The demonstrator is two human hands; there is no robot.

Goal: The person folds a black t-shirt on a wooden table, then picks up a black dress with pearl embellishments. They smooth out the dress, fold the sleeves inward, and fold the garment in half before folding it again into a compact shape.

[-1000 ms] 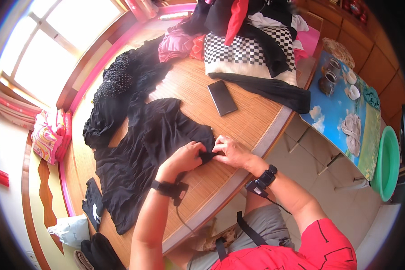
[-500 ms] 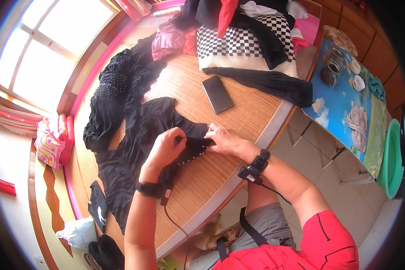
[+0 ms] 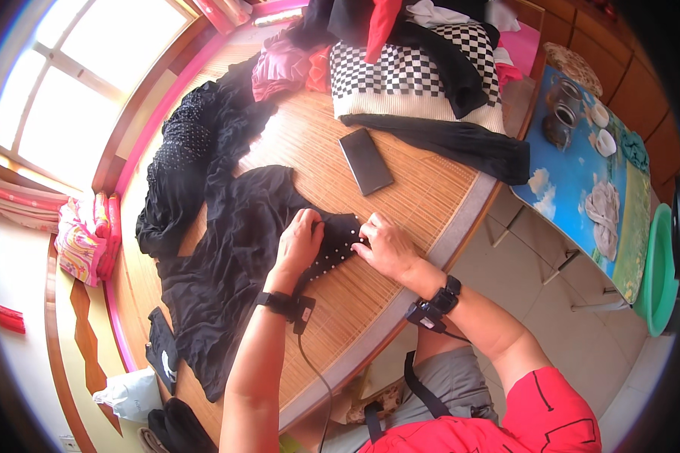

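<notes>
A black garment (image 3: 230, 219) of thin, crinkled fabric lies spread on the bamboo mat (image 3: 423, 181) in front of me. White beads dot its near right end. My left hand (image 3: 301, 240) rests on that part with curled fingers, closed on the cloth. At the beaded edge, my right hand (image 3: 389, 245) pinches the fabric between thumb and fingers. Between my hands the beaded piece lies fairly flat. A second black garment (image 3: 185, 143), studded with small pale dots, is bunched up beyond it on the left.
Past my hands lies a dark phone (image 3: 366, 161). A pile with a black-and-white checked knit (image 3: 408, 75) stands at the back, a pink garment (image 3: 279, 69) beside it. On the right are a blue-topped table (image 3: 540, 147) with cups and a cloth, and a green basin (image 3: 659, 272).
My left hand has slid right along the garment. My right hand has shifted slightly right and down, and more of the beaded end shows between them, spread flatter.
</notes>
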